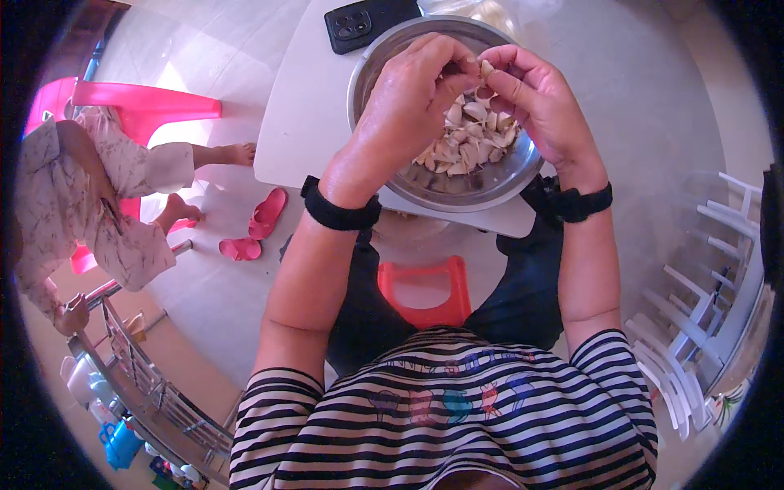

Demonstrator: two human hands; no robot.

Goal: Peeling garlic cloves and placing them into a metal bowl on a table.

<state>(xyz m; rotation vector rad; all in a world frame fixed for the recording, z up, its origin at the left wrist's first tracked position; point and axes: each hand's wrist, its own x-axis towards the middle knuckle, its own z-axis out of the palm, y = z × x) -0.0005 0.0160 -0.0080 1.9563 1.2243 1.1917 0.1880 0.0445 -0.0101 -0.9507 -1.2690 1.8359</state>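
Observation:
Both of my hands are raised over a wide steel bowl (506, 193) that holds a heap of garlic cloves (465, 145). A single garlic clove (487, 69) sits pinched between the thumb and finger of my right hand (543, 102). Close against it on the left, the fingers of my left hand (416, 98) are curled together, thumb toward the clove. What lies between the left fingertips, if anything, is too small to make out. Each wrist wears a black band.
The bowl stands on a white table (294, 122), with a black phone (371, 23) and a clear plastic bag (523, 12) beyond it. A person (90, 188) sits on a pink chair (163, 106) at left, near pink slippers (268, 214). A red stool (425, 294) is under me; white racks (694, 327) stand at right.

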